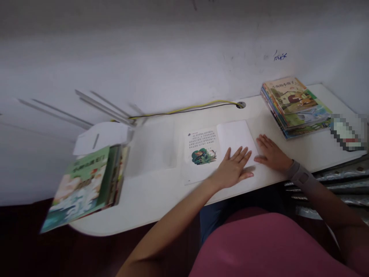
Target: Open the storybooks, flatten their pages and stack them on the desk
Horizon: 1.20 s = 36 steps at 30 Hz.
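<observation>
One open picture book (216,152) lies flat on the white desk (155,196), directly in front of the person, showing two pages: the left has lines of printed text above one green illustration, and the right is blank. Two bare hands are at it. The left hand (232,168) is open, palm down and fingers spread, pressing on the lower part of the blank page and gripping nothing. The right hand (271,154) is also open and flat, its fingertips just at the blank page's outer edge, holding nothing, with one grey wristband (300,173) above it. Two stacks of picture books sit apart: one stack (294,107) at the far right, and one blurred stack (83,188) at the left, overhanging the desk edge; their exact counts cannot be told. Between the left stack and the wall lies white paper (100,138), and one yellow cable (184,109) and one black cable (196,110) run to one round desk grommet (240,104)
</observation>
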Each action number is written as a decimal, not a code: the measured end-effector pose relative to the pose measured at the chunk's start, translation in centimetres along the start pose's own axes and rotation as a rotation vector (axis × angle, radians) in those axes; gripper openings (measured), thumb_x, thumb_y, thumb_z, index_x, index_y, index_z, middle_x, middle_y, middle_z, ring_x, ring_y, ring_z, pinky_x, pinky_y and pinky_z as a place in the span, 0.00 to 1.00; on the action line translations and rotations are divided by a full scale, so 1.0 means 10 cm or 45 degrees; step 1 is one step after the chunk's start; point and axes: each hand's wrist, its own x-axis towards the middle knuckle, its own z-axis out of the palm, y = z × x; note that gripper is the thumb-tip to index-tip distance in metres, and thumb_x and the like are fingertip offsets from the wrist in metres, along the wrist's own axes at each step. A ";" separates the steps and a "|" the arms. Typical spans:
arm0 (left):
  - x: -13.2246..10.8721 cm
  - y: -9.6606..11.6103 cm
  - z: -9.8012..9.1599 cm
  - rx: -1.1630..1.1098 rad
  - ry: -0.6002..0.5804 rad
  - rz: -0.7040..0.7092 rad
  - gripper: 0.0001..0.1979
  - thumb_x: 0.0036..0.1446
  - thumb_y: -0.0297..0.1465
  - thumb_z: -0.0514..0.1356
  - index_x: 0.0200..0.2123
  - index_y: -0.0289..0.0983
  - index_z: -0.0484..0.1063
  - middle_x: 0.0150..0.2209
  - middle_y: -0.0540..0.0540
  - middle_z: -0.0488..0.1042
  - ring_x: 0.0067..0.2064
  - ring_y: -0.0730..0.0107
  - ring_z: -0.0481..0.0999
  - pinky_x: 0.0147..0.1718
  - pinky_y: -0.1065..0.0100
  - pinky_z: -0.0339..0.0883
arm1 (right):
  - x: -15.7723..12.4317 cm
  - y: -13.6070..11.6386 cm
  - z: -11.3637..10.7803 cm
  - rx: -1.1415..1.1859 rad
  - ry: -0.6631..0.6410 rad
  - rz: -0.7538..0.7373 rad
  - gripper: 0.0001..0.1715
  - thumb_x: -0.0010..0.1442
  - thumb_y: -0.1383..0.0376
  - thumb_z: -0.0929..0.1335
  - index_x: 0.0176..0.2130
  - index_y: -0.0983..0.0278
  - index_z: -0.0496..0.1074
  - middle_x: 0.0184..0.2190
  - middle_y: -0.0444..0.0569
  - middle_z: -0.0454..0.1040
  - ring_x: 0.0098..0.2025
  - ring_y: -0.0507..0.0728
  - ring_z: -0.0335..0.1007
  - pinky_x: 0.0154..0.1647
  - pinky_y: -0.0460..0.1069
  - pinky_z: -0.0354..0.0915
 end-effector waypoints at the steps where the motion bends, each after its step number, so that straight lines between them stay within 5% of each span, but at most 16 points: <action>1: -0.03 -0.06 -0.01 0.004 0.025 -0.053 0.38 0.63 0.54 0.40 0.68 0.38 0.43 0.69 0.38 0.46 0.69 0.51 0.43 0.62 0.41 0.40 | 0.02 0.02 -0.02 -0.001 0.001 0.017 0.51 0.61 0.40 0.56 0.65 0.76 0.50 0.66 0.71 0.48 0.69 0.69 0.39 0.64 0.65 0.48; 5: -0.11 -0.35 -0.04 0.058 0.058 -0.309 0.41 0.60 0.56 0.44 0.68 0.39 0.45 0.69 0.37 0.45 0.68 0.37 0.43 0.59 0.35 0.45 | 0.11 0.12 -0.12 -0.051 -0.097 0.054 0.48 0.60 0.41 0.59 0.66 0.69 0.50 0.68 0.68 0.46 0.69 0.70 0.39 0.64 0.67 0.46; 9: -0.09 -0.51 -0.03 0.072 0.042 -0.259 0.41 0.59 0.57 0.45 0.67 0.39 0.49 0.69 0.38 0.47 0.68 0.36 0.43 0.59 0.36 0.45 | 0.17 0.18 -0.13 -0.080 -0.213 -0.012 0.46 0.60 0.41 0.60 0.66 0.67 0.53 0.67 0.68 0.46 0.69 0.70 0.39 0.64 0.66 0.44; 36: 0.06 -0.42 0.04 0.042 0.071 -0.267 0.38 0.60 0.54 0.48 0.67 0.38 0.51 0.69 0.40 0.47 0.68 0.36 0.40 0.61 0.38 0.43 | 0.16 0.19 -0.10 -0.044 -0.166 -0.033 0.48 0.59 0.38 0.58 0.66 0.65 0.52 0.68 0.66 0.44 0.69 0.71 0.38 0.64 0.67 0.42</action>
